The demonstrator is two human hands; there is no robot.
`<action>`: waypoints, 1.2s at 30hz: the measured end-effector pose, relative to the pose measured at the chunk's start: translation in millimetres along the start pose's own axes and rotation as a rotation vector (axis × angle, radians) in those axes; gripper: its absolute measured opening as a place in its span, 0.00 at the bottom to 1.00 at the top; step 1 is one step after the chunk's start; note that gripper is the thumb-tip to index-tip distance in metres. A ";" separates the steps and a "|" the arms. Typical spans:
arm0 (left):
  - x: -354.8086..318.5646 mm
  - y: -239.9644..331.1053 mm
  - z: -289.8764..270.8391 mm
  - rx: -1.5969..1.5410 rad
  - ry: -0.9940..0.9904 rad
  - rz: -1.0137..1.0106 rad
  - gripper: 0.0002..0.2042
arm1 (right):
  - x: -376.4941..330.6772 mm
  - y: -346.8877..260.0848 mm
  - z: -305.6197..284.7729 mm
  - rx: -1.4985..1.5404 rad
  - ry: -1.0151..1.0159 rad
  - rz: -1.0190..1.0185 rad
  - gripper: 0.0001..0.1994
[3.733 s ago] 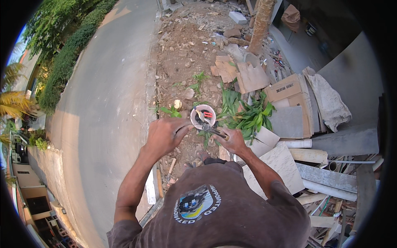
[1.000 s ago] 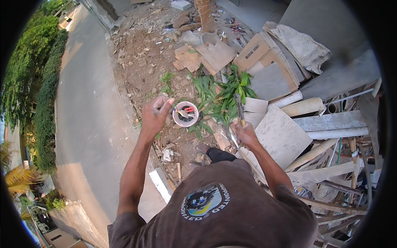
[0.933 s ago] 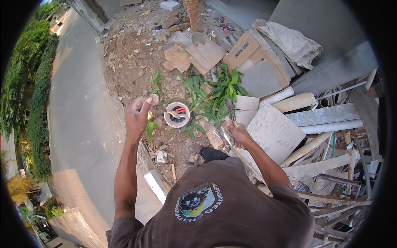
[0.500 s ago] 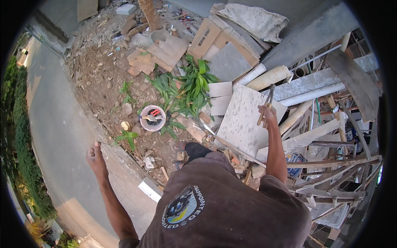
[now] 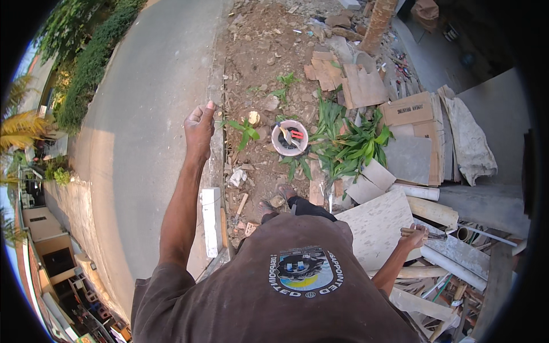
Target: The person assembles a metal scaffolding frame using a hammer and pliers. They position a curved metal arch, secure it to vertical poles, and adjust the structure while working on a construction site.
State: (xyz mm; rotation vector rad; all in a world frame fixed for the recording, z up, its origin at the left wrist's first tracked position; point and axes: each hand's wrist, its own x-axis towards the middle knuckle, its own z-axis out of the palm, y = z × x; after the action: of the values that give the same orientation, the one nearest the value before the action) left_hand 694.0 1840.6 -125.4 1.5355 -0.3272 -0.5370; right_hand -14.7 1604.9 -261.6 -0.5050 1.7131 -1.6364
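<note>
My left hand (image 5: 200, 128) is raised over the edge of the paved road, thumb and fingers pinched together. A thin wire, clearer in the earlier frame, runs from its fingertips; only faint traces show now. Out to the right, my right hand (image 5: 416, 235) is closed around the handles of metal pincers (image 5: 437, 236), whose jaws point right. The pincers are above a speckled pale board (image 5: 380, 223). In front of my feet a pinkish bucket (image 5: 290, 152) stands on the soil, holding red-handled and other tools.
Cut green leaves (image 5: 357, 146) lie right of the bucket. Beyond them are flattened cardboard (image 5: 409, 110), boards and a whitish sack (image 5: 469, 137). Pipes and timber (image 5: 457, 271) are heaped at lower right. A white block (image 5: 211, 223) lies along the kerb beside the road (image 5: 154, 114).
My view has turned left, showing more road and shifting the scene rightward. My left hand has reached farther forward; my right hand, still gripping the pincers, is lower and farther right in view.
</note>
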 end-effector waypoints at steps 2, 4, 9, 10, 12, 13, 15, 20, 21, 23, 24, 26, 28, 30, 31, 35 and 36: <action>-9.5 -0.9 -11.8 0.008 0.038 0.037 0.14 | -57.1 -21.0 58.1 0.117 -0.140 0.002 0.16; -24.0 -4.4 -22.7 0.116 0.032 0.131 0.14 | -60.0 -18.1 99.3 0.108 -0.491 0.134 0.18; -96.8 -15.2 -3.0 0.412 -0.240 0.232 0.14 | -205.8 -17.2 234.1 -0.417 -1.163 -0.061 0.14; -111.4 -32.3 7.5 0.431 -0.266 0.364 0.13 | -251.6 -22.1 250.3 -0.427 -1.397 -0.104 0.14; -146.8 -40.2 25.2 0.426 -0.307 0.363 0.13 | -336.0 -40.9 263.8 -0.509 -1.816 -0.134 0.15; -161.7 -46.3 31.1 0.431 -0.272 0.327 0.13 | -369.1 -46.5 265.9 -0.593 -2.010 -0.131 0.16; -186.8 -58.1 29.6 0.389 -0.158 0.307 0.14 | -410.5 -36.7 267.3 -0.579 -2.334 -0.068 0.16; -254.6 -62.8 8.4 0.230 0.195 0.246 0.15 | -465.4 -10.7 262.1 -0.746 -2.663 0.051 0.17; -268.8 -61.6 6.9 0.193 0.254 0.230 0.15 | -474.2 -2.1 258.8 -0.746 -2.740 0.041 0.18; -289.7 -70.6 7.4 0.139 0.356 0.208 0.18 | -487.7 7.0 253.2 -0.744 -2.867 0.012 0.20; -299.0 -74.6 6.4 0.118 0.410 0.199 0.19 | -499.3 7.7 252.7 -0.768 -2.970 -0.046 0.18; -318.5 -82.7 0.8 0.119 0.459 0.190 0.20 | -520.2 -3.7 247.1 -0.936 -3.077 -0.125 0.16; -341.8 -86.5 -11.1 0.123 0.496 0.165 0.20 | -544.3 -8.6 237.3 -1.046 -3.184 -0.296 0.13; -369.4 -85.4 -27.2 0.226 0.525 0.107 0.20 | -568.3 -15.7 215.7 -1.130 -3.229 -0.354 0.12; -382.2 -84.8 -34.4 0.276 0.535 0.077 0.20 | -577.6 -17.4 208.9 -1.171 -3.243 -0.388 0.11; -436.4 -83.3 -68.2 0.483 0.705 0.032 0.18 | -621.2 -8.4 187.3 -0.876 -3.371 -0.659 0.10; -453.4 -75.4 -77.9 0.501 0.725 -0.020 0.17 | -634.9 -9.9 183.2 -0.839 -3.378 -0.667 0.10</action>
State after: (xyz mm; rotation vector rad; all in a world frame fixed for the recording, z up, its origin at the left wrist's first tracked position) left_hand 342.9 2146.7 -143.4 2.1013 0.1316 0.1271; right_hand 543.3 1922.1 -104.1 3.2206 1.4944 -1.6947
